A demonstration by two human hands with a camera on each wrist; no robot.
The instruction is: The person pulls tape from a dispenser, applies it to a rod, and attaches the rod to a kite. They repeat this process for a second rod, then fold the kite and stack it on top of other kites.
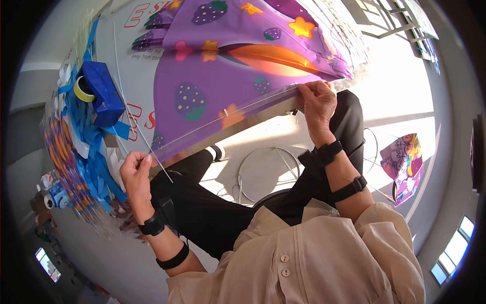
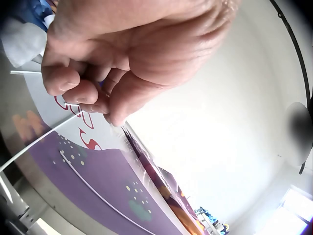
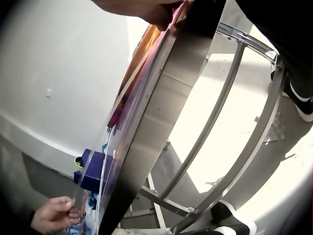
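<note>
A purple printed sheet (image 1: 207,96) with dark strawberries and orange stars lies over the table edge. A thin white rod (image 1: 190,131) runs along its near edge, with a small white piece (image 1: 226,112) on it. My left hand (image 1: 136,175) pinches one end of a clear strip (image 3: 84,172) between thumb and fingertips at the sheet's left corner. At the right end of the same edge, my right hand (image 1: 320,104) pinches the strip with curled fingers. A second white rod (image 1: 161,166) crosses beside my left fingertips. Most of my right hand is outside the right wrist view.
A blue tape dispenser (image 1: 104,93) with a yellow tape roll (image 1: 83,90) stands at the left, by blue ribbons (image 1: 98,167). More printed sheets (image 1: 177,15) are piled at the back. A metal frame (image 3: 222,98) is under the table. Another printed piece (image 1: 403,167) lies on the floor at right.
</note>
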